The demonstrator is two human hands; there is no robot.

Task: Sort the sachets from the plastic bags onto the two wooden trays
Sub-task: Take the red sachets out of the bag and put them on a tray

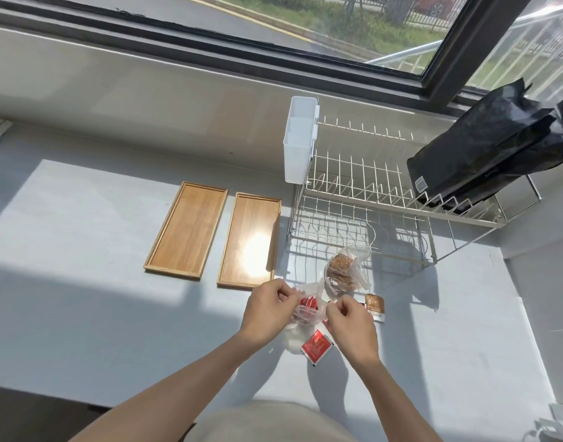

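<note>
i see both hands over the grey counter (82, 250), close together at the near edge of the work area. my left hand (267, 309) has its fingers pinched on the rim of a clear plastic bag (300, 309) that holds red sachets; my right hand (350, 323) is pinched on the other side of that same bag's mouth, so both are clamped on the film. the bag sits between the two hands and partly under them, and i cannot tell how many sachets are inside it.

one red sachet (316, 346) lies flat on the counter just below the bag, beside my right wrist. a brown sachet (375, 306) lies loose to the right of my right hand. a second clear bag (343, 272), filled with brown sachets, rests just beyond the hands, near the foot of the white wire dish rack (369, 199).

the two wooden trays lie side by side to the left of the rack, the left tray (187, 231) and the right tray (249, 239) nearly touching, both bare, with a bright patch of sun on the right one. the near corner of the right tray is just beside my left hand.

a white plastic caddy (300, 138) hangs on the rack's left end, and a black bag (484, 154) leans in the rack's right side.
</note>
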